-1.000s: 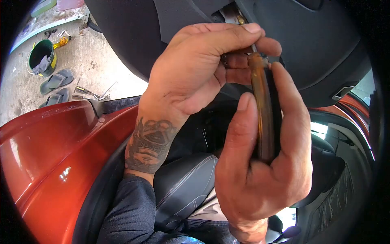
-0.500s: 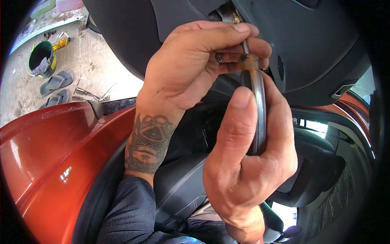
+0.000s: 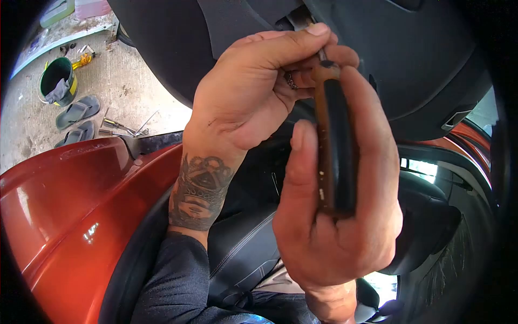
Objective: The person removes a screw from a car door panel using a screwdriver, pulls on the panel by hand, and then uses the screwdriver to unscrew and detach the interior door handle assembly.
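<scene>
A screwdriver [image 3: 341, 146] with a brown and black handle points up toward an opening in the dark panel [image 3: 388, 54]. My right hand [image 3: 345, 216] is around the handle, its thumb standing a little off the left side. Higher up, my left hand [image 3: 259, 81] pinches the metal shaft between thumb and fingers, just above the handle's collar. A ring shows on one finger, and the forearm is tattooed. The shaft's tip is hidden in the opening, so what it touches cannot be seen.
Orange-red bodywork [image 3: 70, 200] fills the left side. Black car seats [image 3: 237, 243] lie below. On the concrete floor at upper left are a bucket with a cloth [image 3: 58, 81], sandals [image 3: 78, 112] and metal tools [image 3: 118, 125].
The handle has turned about its axis and now shows a different side. My right thumb has moved left, off the handle. My left hand stays at the shaft.
</scene>
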Tool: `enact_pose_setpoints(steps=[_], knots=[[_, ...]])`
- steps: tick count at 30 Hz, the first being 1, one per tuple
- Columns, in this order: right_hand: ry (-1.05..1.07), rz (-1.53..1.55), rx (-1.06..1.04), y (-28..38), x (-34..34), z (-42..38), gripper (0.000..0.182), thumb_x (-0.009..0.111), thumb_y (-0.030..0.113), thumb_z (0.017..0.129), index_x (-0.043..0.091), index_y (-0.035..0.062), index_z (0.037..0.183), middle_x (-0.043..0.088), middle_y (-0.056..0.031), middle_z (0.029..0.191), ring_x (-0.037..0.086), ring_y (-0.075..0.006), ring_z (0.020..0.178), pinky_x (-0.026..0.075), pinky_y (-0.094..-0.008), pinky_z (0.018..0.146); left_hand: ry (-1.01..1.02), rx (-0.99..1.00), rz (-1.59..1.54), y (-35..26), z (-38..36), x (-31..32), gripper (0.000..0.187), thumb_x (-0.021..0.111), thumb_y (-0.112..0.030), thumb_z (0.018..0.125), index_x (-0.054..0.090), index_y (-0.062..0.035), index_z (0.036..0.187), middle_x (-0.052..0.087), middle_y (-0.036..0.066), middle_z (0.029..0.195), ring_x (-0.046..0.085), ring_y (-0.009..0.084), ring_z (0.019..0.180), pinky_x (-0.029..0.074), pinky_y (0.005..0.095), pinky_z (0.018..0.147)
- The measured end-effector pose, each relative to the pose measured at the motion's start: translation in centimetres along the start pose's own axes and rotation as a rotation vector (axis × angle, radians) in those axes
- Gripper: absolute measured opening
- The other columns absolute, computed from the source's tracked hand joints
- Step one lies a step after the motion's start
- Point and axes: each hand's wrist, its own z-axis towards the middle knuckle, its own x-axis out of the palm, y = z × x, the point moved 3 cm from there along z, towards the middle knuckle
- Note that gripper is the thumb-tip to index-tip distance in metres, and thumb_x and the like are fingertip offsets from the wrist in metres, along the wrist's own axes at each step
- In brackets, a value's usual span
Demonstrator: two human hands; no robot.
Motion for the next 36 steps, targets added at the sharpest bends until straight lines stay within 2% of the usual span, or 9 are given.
enact_pose_setpoints(steps=[2, 6, 9, 12, 20, 24, 26, 31, 36], knots=[[-0.058, 0.034, -0.080, -0.7, 0.3, -0.3, 0.033, 0.062, 0.008, 0.090, 0.057, -0.0054, 0.120, 0.068, -0.0157, 0.102, 0.069, -0.0179, 0.079, 0.056, -0.0247, 0.068, -0.179, -0.031, 0.110, -0.1, 0.0, 0.2, 0.019, 0.060, -0.018, 0.093, 0.064, -0.0008, 0.101, 0.070, 0.016, 0.097, 0.067, 0.0177, 0.087, 0.049, 0.0288, 0.079], [-0.084, 0.106, 0.181, 0.5, 0.4, -0.1, 0.035, 0.065, 0.013, 0.090, 0.058, -0.0048, 0.119, 0.070, -0.0159, 0.098, 0.070, -0.0194, 0.083, 0.056, -0.0242, 0.068, -0.156, -0.046, 0.106, -0.7, 0.2, 0.3, 0.019, 0.060, -0.017, 0.093, 0.064, -0.0003, 0.101, 0.070, 0.015, 0.096, 0.067, 0.0174, 0.086, 0.050, 0.0291, 0.079], [-0.138, 0.025, 0.104, 0.6, 0.8, -0.4, 0.036, 0.065, 0.016, 0.090, 0.058, -0.0044, 0.119, 0.070, -0.0163, 0.097, 0.070, -0.0198, 0.084, 0.056, -0.0242, 0.066, -0.155, -0.044, 0.101, -0.4, 0.3, 0.1, 0.019, 0.060, -0.016, 0.093, 0.064, 0.0003, 0.100, 0.070, 0.015, 0.096, 0.067, 0.0172, 0.085, 0.050, 0.0294, 0.079], [-0.230, 0.375, 0.236, 0.1, 0.5, -0.6, 0.036, 0.066, 0.018, 0.090, 0.059, -0.0041, 0.118, 0.070, -0.0167, 0.095, 0.070, -0.0205, 0.084, 0.056, -0.0248, 0.067, -0.161, -0.035, 0.108, -0.2, 0.3, 0.0, 0.019, 0.060, -0.016, 0.092, 0.064, 0.0008, 0.100, 0.069, 0.015, 0.095, 0.066, 0.0170, 0.084, 0.051, 0.0297, 0.079], [-0.013, 0.059, 0.002, -0.2, -0.7, -0.3, 0.036, 0.070, 0.002, 0.080, 0.057, -0.0089, 0.113, 0.067, -0.0168, 0.099, 0.069, -0.0217, 0.088, 0.056, -0.0270, 0.070, -0.117, -0.021, 0.182, -0.5, 0.2, 0.2, 0.019, 0.061, -0.016, 0.092, 0.065, 0.0009, 0.098, 0.069, 0.013, 0.093, 0.065, 0.0161, 0.082, 0.051, 0.0300, 0.079], [-0.109, -0.038, -0.002, 0.0, -0.1, -0.9, 0.030, 0.072, 0.002, 0.080, 0.059, -0.0080, 0.105, 0.068, -0.0163, 0.092, 0.070, -0.0211, 0.082, 0.055, -0.0266, 0.070, -0.209, 0.061, 0.204, 0.1, 0.5, -0.1, 0.018, 0.065, -0.015, 0.089, 0.065, 0.0004, 0.098, 0.068, 0.008, 0.081, 0.065, 0.0181, 0.069, 0.055, 0.0293, 0.069], [-0.143, -0.021, 0.015, 0.2, -0.3, -0.5, 0.027, 0.073, 0.007, 0.082, 0.060, -0.0063, 0.102, 0.068, -0.0135, 0.085, 0.069, -0.0190, 0.074, 0.055, -0.0257, 0.066, -0.179, 0.017, 0.211, 0.1, 0.4, -0.2, 0.022, 0.063, -0.021, 0.091, 0.066, -0.0005, 0.097, 0.070, 0.013, 0.093, 0.065, 0.0166, 0.083, 0.050, 0.0310, 0.081], [-0.053, -0.195, 0.112, 0.8, -0.5, 0.5, 0.025, 0.071, 0.022, 0.086, 0.062, -0.0002, 0.093, 0.062, -0.0070, 0.064, 0.062, -0.0138, 0.054, 0.047, -0.0247, 0.050, -0.112, -0.069, 0.158, -0.9, 0.3, 0.2, 0.021, 0.061, -0.021, 0.092, 0.066, -0.0005, 0.097, 0.070, 0.012, 0.095, 0.065, 0.0159, 0.083, 0.050, 0.0299, 0.081], [0.041, -0.196, 0.205, 1.3, -1.4, 1.3, 0.029, 0.066, 0.022, 0.089, 0.060, -0.0015, 0.104, 0.059, -0.0066, 0.061, 0.051, -0.0107, 0.050, 0.039, -0.0248, 0.046, -0.201, -0.091, 0.082, -0.1, 0.3, 0.2, 0.019, 0.060, -0.017, 0.092, 0.066, -0.0001, 0.097, 0.070, 0.012, 0.095, 0.065, 0.0156, 0.085, 0.049, 0.0295, 0.081]])
